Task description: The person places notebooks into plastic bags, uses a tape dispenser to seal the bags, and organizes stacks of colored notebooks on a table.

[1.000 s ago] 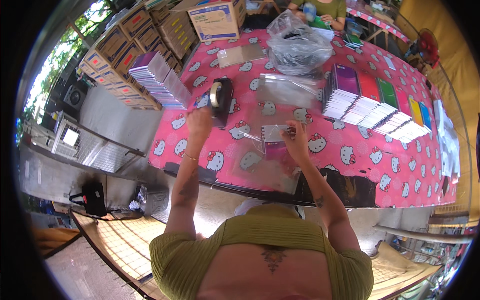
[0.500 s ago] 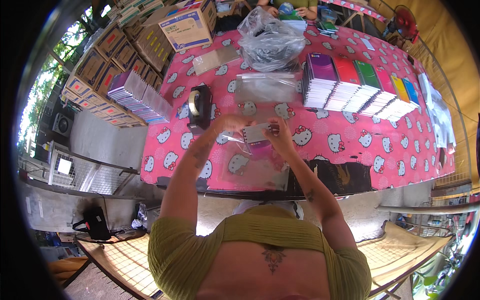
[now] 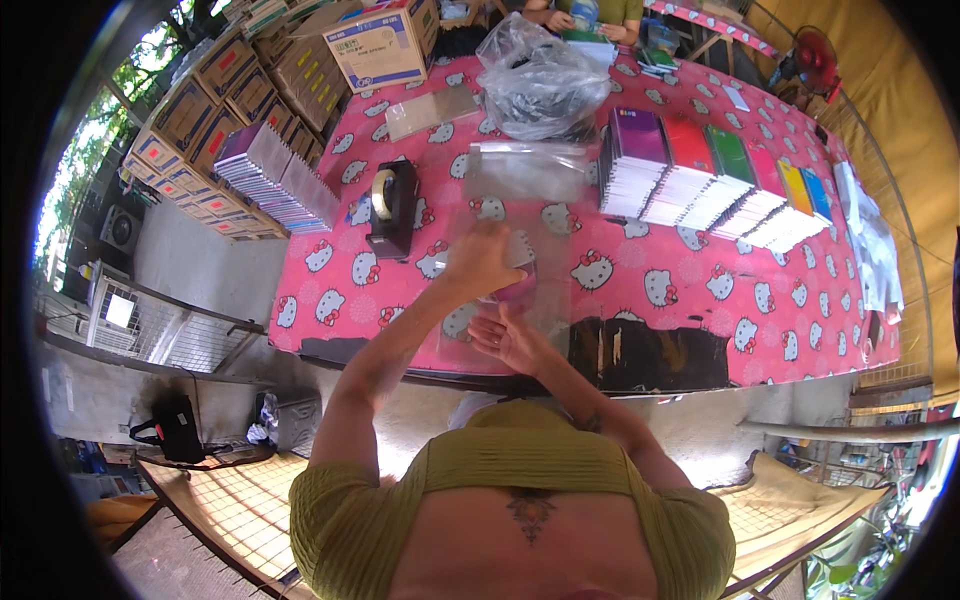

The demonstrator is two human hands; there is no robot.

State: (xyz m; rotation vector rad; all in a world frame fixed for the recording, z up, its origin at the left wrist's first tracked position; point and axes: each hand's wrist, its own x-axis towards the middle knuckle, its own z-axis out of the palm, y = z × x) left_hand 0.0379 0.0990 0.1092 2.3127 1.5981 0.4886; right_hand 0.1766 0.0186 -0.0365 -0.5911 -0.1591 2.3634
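Left hand [image 3: 484, 258] over purple notebook [image 3: 518, 288]; right hand [image 3: 509, 341] near.

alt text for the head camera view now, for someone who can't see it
A person's left hand is over a small purple notebook at a pink patterned table, with the right hand open nearer the body. A black tape dispenser stands to the left, multicoloured stacks of spiral notebooks to the right, and a clear plastic bag lies beyond.
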